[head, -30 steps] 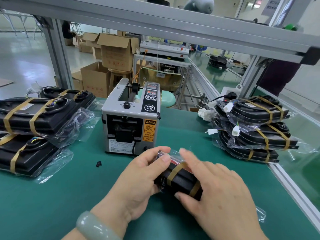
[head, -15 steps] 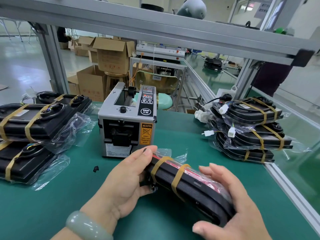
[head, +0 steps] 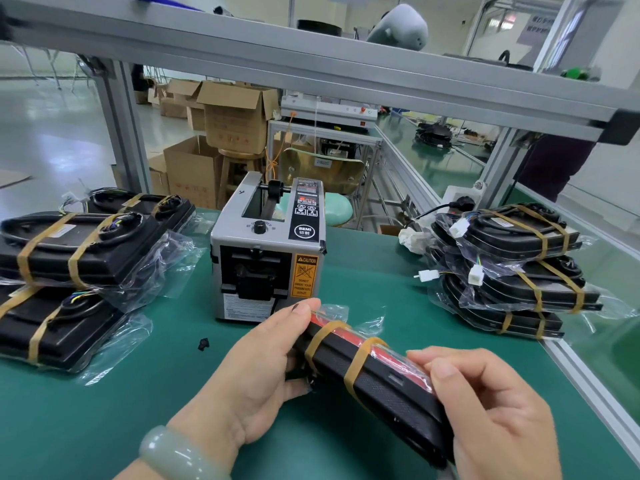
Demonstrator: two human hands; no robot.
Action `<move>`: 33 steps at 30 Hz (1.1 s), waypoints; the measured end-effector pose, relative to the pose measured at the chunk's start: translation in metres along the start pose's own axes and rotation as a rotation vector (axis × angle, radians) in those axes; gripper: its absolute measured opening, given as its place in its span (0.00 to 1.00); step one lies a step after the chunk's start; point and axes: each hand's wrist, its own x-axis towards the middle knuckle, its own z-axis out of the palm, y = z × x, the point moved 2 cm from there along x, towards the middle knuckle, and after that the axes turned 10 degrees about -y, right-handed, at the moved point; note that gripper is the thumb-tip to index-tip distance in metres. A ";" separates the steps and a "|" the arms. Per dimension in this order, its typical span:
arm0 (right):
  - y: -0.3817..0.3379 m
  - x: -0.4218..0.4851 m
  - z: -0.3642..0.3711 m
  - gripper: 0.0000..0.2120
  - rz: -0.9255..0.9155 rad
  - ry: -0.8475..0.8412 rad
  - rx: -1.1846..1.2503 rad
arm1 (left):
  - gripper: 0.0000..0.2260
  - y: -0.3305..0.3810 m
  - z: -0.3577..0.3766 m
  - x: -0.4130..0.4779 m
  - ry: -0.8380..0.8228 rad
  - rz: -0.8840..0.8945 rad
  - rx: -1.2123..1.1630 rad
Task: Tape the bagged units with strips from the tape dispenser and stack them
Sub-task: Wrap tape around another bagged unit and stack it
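Observation:
A black bagged unit point(head: 377, 379) with a red face and two tan tape strips is held on edge above the green bench. My left hand point(head: 256, 372) grips its far end, thumb on top. Its near end sits in my right hand point(head: 498, 410), whose fingers curl over the top edge. The grey tape dispenser point(head: 266, 251) stands just behind my left hand, no strip visible at its outlet. A stack of taped units point(head: 512, 268) lies at the right. Another pile of taped units point(head: 76, 271) lies at the left.
A small black bit point(head: 203, 344) lies on the green mat point(head: 145, 403) left of my hands. An aluminium frame rail point(head: 588, 386) borders the bench on the right. Cardboard boxes point(head: 228, 133) and another bench stand beyond the dispenser.
The unit went from lying under both hands to being turned on edge and drawn out lengthwise. My right hand slid toward me to its near end, fingers curling over the top.

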 end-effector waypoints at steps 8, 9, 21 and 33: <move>0.007 -0.002 0.002 0.06 -0.008 0.118 -0.025 | 0.07 0.035 -0.038 0.010 0.576 0.138 -0.090; 0.007 -0.002 0.003 0.06 -0.008 0.119 -0.029 | 0.07 0.037 -0.041 0.013 0.566 0.118 -0.112; 0.008 -0.007 0.009 0.05 -0.072 0.083 -0.130 | 0.06 0.047 -0.049 0.034 0.666 0.087 -0.112; 0.012 -0.007 0.008 0.05 -0.044 0.164 -0.101 | 0.08 0.040 -0.022 -0.004 0.550 0.149 -0.114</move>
